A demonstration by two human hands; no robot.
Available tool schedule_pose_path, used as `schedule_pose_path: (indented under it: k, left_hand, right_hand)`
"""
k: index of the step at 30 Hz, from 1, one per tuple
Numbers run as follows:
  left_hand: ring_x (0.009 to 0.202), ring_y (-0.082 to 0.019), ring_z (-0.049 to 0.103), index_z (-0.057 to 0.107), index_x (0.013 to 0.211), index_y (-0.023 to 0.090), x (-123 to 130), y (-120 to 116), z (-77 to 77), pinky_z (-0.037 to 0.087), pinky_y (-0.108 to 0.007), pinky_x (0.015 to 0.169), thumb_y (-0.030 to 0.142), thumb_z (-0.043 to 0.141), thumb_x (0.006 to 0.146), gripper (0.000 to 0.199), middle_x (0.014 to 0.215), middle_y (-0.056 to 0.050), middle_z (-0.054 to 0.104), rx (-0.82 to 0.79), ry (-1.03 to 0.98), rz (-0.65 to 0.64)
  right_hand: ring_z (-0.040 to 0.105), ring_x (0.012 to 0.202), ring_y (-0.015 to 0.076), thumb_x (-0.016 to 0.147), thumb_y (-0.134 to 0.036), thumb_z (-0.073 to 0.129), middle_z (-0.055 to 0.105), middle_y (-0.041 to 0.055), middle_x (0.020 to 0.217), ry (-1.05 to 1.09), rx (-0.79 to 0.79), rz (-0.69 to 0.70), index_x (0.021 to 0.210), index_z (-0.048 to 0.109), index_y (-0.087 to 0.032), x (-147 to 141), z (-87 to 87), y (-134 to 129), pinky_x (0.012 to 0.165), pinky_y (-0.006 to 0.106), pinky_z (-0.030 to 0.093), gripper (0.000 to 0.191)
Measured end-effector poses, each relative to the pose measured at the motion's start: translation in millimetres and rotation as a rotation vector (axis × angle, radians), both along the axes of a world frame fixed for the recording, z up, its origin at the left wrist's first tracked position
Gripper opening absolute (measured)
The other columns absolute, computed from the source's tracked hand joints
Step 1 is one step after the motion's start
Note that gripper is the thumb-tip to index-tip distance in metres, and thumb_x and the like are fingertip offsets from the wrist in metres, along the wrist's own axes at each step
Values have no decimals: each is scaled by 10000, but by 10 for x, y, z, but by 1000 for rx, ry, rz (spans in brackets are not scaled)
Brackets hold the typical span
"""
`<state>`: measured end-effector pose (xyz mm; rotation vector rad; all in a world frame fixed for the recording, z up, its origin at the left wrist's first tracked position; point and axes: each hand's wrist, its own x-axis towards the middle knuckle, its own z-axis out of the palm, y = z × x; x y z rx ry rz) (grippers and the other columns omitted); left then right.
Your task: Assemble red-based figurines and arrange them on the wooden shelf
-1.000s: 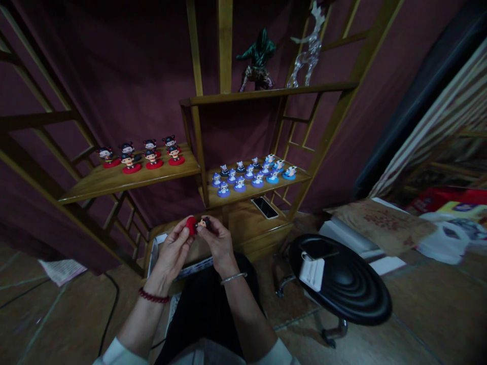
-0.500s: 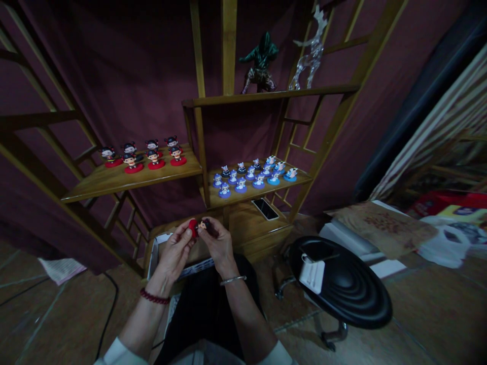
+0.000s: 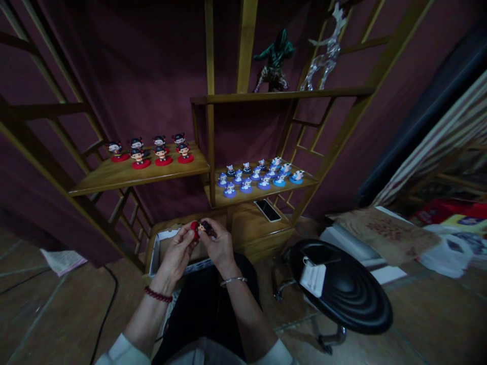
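Note:
Between my two hands lies a small figurine (image 3: 202, 229) on its side, dark-haired with a red round base. My left hand (image 3: 180, 252) pinches the red base. The fingers of my right hand (image 3: 219, 246) close around the head end. Below my hands, an open cardboard box (image 3: 154, 255) rests on the low wooden ledge, partly hidden by my arms. Several similar red-based figurines (image 3: 163, 156) stand in two rows on the left shelf (image 3: 114, 178).
Several purple and blue figurines (image 3: 246, 185) stand on the right shelf. A phone (image 3: 267, 210) lies below them. Higher up are a dark green statue (image 3: 274, 63) and a clear deer figure (image 3: 326, 53). A black stool (image 3: 350, 289) stands at right; a cable (image 3: 110, 304) runs along the left floor.
The view has shifted slightly, so the shelves appear a little further right. Both hands keep hold of the figurine in nearly the same pose.

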<state>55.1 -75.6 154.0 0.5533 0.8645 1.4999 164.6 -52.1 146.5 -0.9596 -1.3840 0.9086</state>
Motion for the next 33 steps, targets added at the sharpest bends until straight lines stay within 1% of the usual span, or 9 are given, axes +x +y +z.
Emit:
schedule_pose_path:
  k: [4, 7, 13, 16, 22, 25, 29, 33]
  left_hand:
    - [711, -68, 578, 682, 855, 176, -54, 9, -60, 446, -158, 635, 210, 774, 588, 285, 869, 2, 660, -12, -12, 10]
    - [703, -69, 587, 673, 870, 179, -109, 22, -104, 458, -166, 638, 203, 755, 618, 266, 859, 4, 663, -2, -17, -8]
    - [695, -78, 605, 666, 880, 178, -215, 51, -174, 478, -173, 612, 198, 751, 625, 269, 859, 2, 673, -34, -51, -1]
    - [721, -89, 619, 668, 886, 178, -256, 61, -205, 488, -179, 628, 187, 741, 636, 260, 877, -8, 680, -45, -67, -5]
    - [775, -92, 625, 675, 919, 189, -305, 65, -240, 492, -189, 701, 178, 729, 651, 274, 967, -19, 679, -10, -83, -33]
    - [790, -97, 622, 677, 922, 187, -313, 69, -257, 491, -196, 717, 179, 721, 660, 266, 985, -27, 677, -1, -80, -51]
    - [809, -94, 616, 683, 910, 188, -313, 85, -286, 488, -194, 735, 170, 726, 654, 260, 983, -19, 677, 13, -98, -33]
    - [778, -83, 614, 693, 857, 192, -315, 80, -304, 492, -186, 718, 181, 744, 635, 228, 937, -2, 685, 12, -108, -31]
  right_hand:
    - [606, 817, 167, 741, -223, 575, 641, 34, 921, -51, 17, 8, 960, 661, -242, -26, 12, 3, 717, 270, 511, 236]
    - [602, 831, 173, 747, -231, 577, 647, 32, 921, -102, 27, 11, 977, 666, -257, -52, 2, 28, 753, 284, 504, 248]
    - [619, 849, 174, 754, -208, 561, 648, 33, 999, -140, 2, 100, 1095, 631, -277, -93, -32, 91, 780, 301, 502, 355]
    - [624, 861, 177, 759, -199, 553, 656, 23, 1032, -151, 6, 131, 1119, 618, -295, -99, -22, 103, 790, 315, 500, 378]
    - [622, 907, 183, 754, -206, 570, 664, 4, 1063, -163, 14, 186, 1106, 624, -308, -100, 0, 124, 836, 336, 489, 371]
    - [620, 906, 185, 746, -210, 585, 675, -1, 1028, -169, 21, 190, 1075, 642, -311, -102, -17, 148, 830, 333, 488, 348]
    - [617, 890, 189, 751, -203, 586, 676, 7, 997, -191, 41, 176, 1055, 653, -306, -111, -30, 168, 798, 320, 488, 328]
    - [613, 871, 191, 759, -187, 579, 671, 17, 950, -248, 66, 165, 1039, 659, -296, -122, -11, 156, 806, 325, 473, 311]
